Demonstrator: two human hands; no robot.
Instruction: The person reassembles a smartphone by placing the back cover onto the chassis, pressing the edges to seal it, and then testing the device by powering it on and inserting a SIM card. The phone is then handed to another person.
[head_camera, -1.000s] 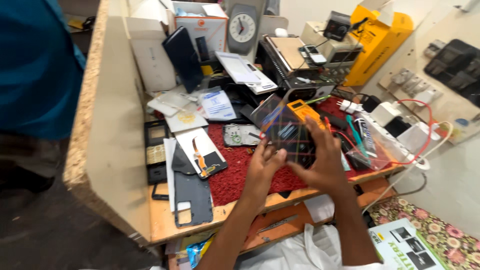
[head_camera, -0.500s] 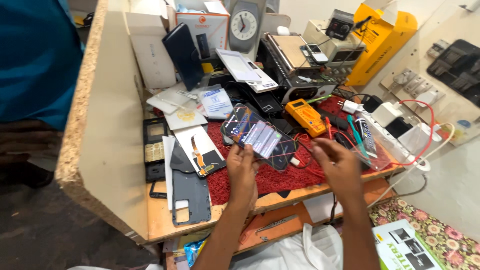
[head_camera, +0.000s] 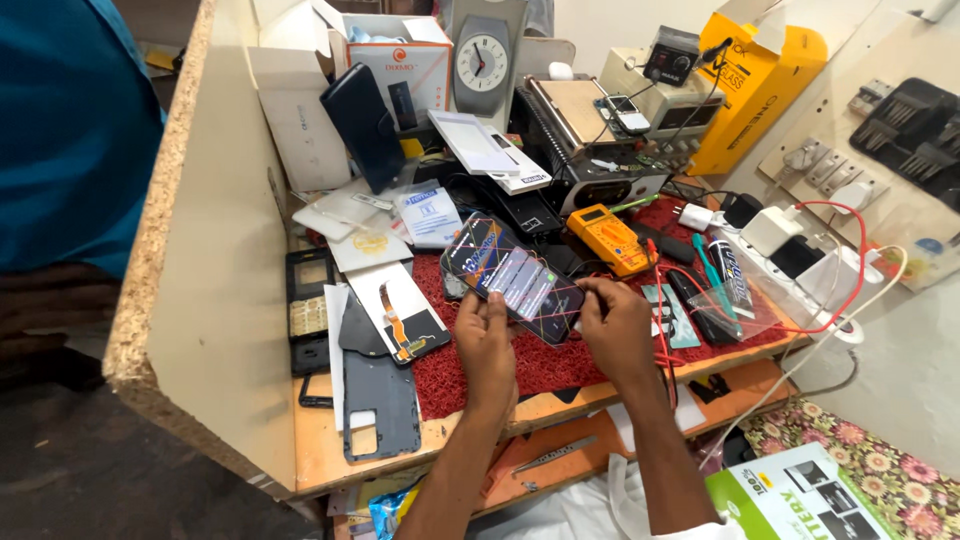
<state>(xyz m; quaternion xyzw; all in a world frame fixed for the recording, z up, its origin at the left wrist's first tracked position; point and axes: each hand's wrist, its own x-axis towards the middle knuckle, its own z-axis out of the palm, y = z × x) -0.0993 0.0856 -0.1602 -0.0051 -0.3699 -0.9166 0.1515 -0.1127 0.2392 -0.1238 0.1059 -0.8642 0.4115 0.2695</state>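
Head view: the surface (head_camera: 330, 455) is a cluttered repair bench with a red mat (head_camera: 520, 365). Your left hand (head_camera: 487, 335) and right hand (head_camera: 612, 322) each pinch 1 edge of the phone (head_camera: 512, 278), raised above the mat. Judged status: inspection underway; phone not yet set down.

left hand (head_camera: 487, 335), right hand (head_camera: 615, 325), both raised, fingers pinching

Bright, even indoor light, soft shadows, glare on the phone screen (head_camera: 512, 279), wide-angle bending at edges.
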